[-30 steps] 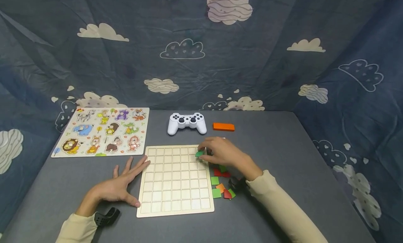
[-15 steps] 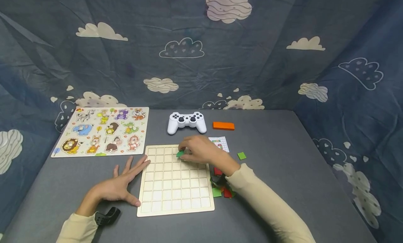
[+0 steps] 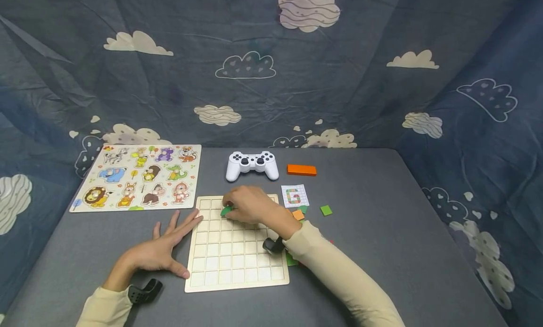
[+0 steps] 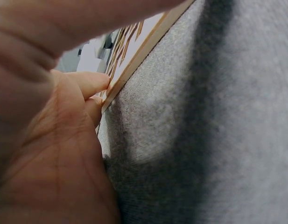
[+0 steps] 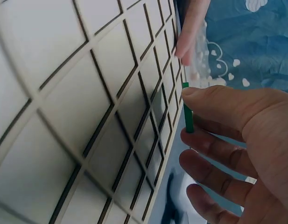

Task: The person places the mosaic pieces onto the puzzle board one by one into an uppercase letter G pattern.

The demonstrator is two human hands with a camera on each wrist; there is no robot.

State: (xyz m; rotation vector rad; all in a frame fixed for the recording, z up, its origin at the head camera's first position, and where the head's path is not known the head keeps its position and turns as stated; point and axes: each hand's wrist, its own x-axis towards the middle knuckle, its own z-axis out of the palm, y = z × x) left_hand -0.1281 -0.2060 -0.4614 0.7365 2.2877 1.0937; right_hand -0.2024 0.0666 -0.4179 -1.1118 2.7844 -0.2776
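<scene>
A pale wooden grid board (image 3: 237,285) lies on the grey table. My right hand (image 3: 250,205) is over its upper part and pinches a green square tile (image 3: 226,211) between thumb and fingers. In the right wrist view the green tile (image 5: 188,108) is held edge-on, just off the board's surface. My left hand (image 3: 159,251) is spread at the board's left side, its fingertips and thumb touching the edge. The left wrist view shows the left hand's fingers (image 4: 94,84) against the board's rim (image 4: 134,63).
Right of the board lie a small pattern card (image 3: 295,196), a loose green tile (image 3: 326,210) and an orange tile (image 3: 298,215); my right arm covers other tiles. Behind are an animal puzzle (image 3: 137,177), a white game controller (image 3: 252,166) and an orange block (image 3: 301,170).
My right hand has moved left across the top of the board, carrying the green tile from the right edge. The pattern card has come into view. My left hand has stayed put.
</scene>
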